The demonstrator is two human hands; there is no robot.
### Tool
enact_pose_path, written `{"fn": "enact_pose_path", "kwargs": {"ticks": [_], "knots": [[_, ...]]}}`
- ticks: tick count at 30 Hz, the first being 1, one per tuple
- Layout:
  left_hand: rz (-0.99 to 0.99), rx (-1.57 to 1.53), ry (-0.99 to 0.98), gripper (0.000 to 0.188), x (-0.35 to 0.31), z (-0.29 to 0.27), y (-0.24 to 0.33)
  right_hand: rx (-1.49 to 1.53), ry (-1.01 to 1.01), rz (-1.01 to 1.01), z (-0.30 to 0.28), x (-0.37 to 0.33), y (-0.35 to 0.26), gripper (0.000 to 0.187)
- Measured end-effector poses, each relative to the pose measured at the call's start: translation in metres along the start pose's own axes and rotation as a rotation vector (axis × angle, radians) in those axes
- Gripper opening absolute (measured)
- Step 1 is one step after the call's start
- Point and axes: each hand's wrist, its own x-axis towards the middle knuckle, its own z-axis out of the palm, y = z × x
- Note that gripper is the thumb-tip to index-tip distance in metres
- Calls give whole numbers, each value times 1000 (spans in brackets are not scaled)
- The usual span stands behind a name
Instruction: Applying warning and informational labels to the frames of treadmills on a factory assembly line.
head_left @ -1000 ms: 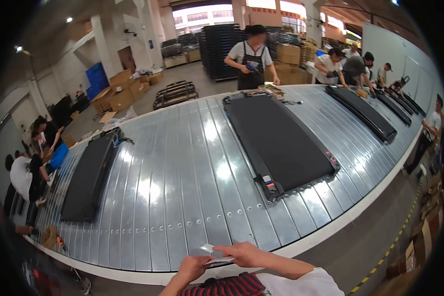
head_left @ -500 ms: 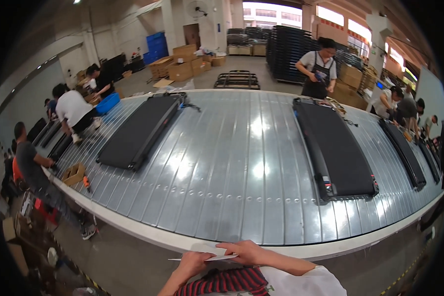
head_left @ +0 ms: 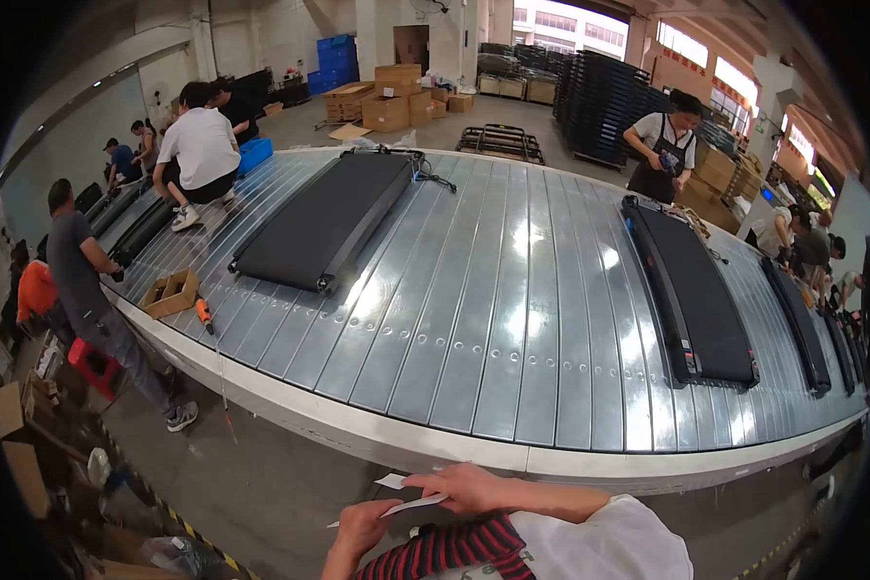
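At the bottom of the head view, my left hand (head_left: 362,530) and my right hand (head_left: 459,486) together hold a thin white sheet of paper (head_left: 408,503) close to my body. The right hand pinches its upper end, the left hand its lower end. A striped sleeve covers my left forearm, a white sleeve my right arm. Beyond my hands runs a wide metal slat conveyor (head_left: 493,319) carrying flat black treadmill decks: one (head_left: 333,220) at the upper left, one (head_left: 691,290) to the right.
A small cardboard box (head_left: 170,294) and an orange-handled screwdriver (head_left: 203,312) lie at the conveyor's left edge. Several people work around the belt, one in an apron (head_left: 662,145) across it. Cardboard boxes, black pallets and a red stool (head_left: 92,365) stand on the concrete floor.
My view has swung to the left: the treadmill decks shifted rightward in the picture and more workers at the left came into sight. Both hands keep holding the paper.
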Motion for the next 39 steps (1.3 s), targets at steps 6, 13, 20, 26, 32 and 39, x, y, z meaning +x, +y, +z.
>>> {"fn": "enact_pose_path", "kwargs": {"ticks": [6, 13, 20, 26, 32, 39], "knots": [[12, -34, -42, 20, 16, -6, -11, 2, 17, 44, -1, 11, 4, 51], [73, 15, -35, 18, 49, -24, -29, 69, 94, 31, -1, 35, 22, 49], [39, 76, -113, 16, 98, -46, -38, 35, 54, 162, -29, 68, 43, 49], [109, 185, -125, 18, 141, -51, -52, 67, 86, 204, -41, 89, 67, 47], [211, 179, -254, 19, 176, -58, -68, 56, 265, 205, -53, 95, 82, 47], [239, 144, -251, 22, 206, -91, -101, 130, 325, 282, -50, 141, 89, 51]]}}
